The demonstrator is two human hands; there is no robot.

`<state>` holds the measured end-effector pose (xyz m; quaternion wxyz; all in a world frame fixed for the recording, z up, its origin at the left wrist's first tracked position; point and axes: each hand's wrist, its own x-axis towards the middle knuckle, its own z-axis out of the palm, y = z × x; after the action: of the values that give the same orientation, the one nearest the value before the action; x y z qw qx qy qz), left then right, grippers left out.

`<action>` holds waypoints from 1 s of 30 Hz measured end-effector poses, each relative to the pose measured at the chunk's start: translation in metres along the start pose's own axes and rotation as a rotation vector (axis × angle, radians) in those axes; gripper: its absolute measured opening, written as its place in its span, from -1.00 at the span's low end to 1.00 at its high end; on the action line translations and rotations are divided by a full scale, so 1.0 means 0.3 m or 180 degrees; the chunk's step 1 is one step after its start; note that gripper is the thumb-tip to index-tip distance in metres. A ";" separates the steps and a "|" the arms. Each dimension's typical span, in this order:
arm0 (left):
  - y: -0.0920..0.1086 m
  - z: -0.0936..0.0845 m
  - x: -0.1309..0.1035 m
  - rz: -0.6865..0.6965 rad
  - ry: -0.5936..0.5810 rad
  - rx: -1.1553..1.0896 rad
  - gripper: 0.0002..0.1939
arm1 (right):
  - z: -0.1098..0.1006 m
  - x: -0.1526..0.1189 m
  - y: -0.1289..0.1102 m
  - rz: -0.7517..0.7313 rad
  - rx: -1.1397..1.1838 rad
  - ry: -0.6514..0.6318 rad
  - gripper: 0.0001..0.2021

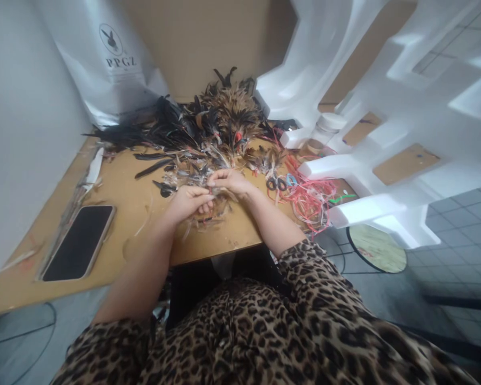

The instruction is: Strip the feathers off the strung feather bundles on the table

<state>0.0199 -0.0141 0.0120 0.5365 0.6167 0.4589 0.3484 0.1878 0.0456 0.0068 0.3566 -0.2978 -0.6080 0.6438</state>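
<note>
My left hand (189, 203) is closed in a pinch over the near middle of the table, thumb against fingers. Touching or almost touching it, my right hand (229, 182) is pinched too. A tiny reddish bit shows between the fingertips, too small to name. Loose brown and grey feathers (190, 174) lie just beyond and beneath both hands. Farther back is a big heap of brown feathers (240, 109), with long black feathers (172, 120) to its left. Black-handled scissors (276, 184) rest right of my right hand, beside a tangle of pink string (312, 200).
A phone (80, 243) lies on the table (124, 187) at left. Behind stand a silvery bag (120, 80) and a cardboard box (208, 43). White foam pieces (369, 211) jut over the right edge, near a lidded jar (329, 125). A round stool (379, 248) is below.
</note>
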 end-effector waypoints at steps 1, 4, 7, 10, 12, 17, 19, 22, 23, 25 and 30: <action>0.001 0.000 0.001 -0.0037 0.0007 -0.0257 -0.79 | 0.005 0.003 0.005 0.0081 0.0362 0.0036 -0.78; -0.009 -0.006 0.011 -0.0117 0.0065 -0.1342 -0.81 | 0.034 0.012 0.017 0.0031 0.1153 0.0080 -0.76; -0.017 -0.013 0.020 -0.0191 0.0005 -0.2311 -0.82 | 0.062 0.018 0.020 -0.0111 0.1377 0.0138 -0.78; -0.012 -0.013 0.020 -0.0466 -0.0056 -0.2759 -0.84 | 0.076 0.019 0.020 -0.0140 0.1291 0.0216 -0.77; -0.005 -0.010 0.017 -0.0686 -0.0077 -0.2902 -0.86 | 0.080 0.019 0.021 -0.0101 0.1227 0.0266 -0.75; -0.005 -0.009 0.017 -0.0944 -0.0166 -0.2970 -0.87 | 0.088 0.022 0.021 -0.0050 0.0997 0.0361 -0.71; -0.012 -0.011 0.023 -0.0911 -0.0158 -0.2865 -0.87 | 0.087 0.022 0.014 -0.0131 0.0792 0.0471 -0.71; -0.029 -0.014 0.033 -0.0785 -0.0141 -0.2573 -0.83 | 0.074 0.015 -0.003 -0.0319 0.0436 0.0627 -0.72; -0.035 -0.015 0.034 -0.0732 -0.0114 -0.2413 -0.82 | 0.068 0.012 -0.009 -0.0375 0.0329 0.0686 -0.72; -0.041 -0.016 0.034 -0.0666 0.0043 -0.1943 -0.79 | 0.052 0.007 -0.019 -0.0446 0.0109 0.0780 -0.74; -0.031 -0.028 0.021 -0.0571 0.0484 -0.1029 -0.75 | 0.023 0.003 -0.027 -0.0465 -0.0343 0.0791 -0.77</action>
<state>0.0123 -0.0054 0.0041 0.6212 0.4510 0.4893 0.4139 0.1826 0.0425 0.0155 0.4584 -0.3489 -0.6129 0.5408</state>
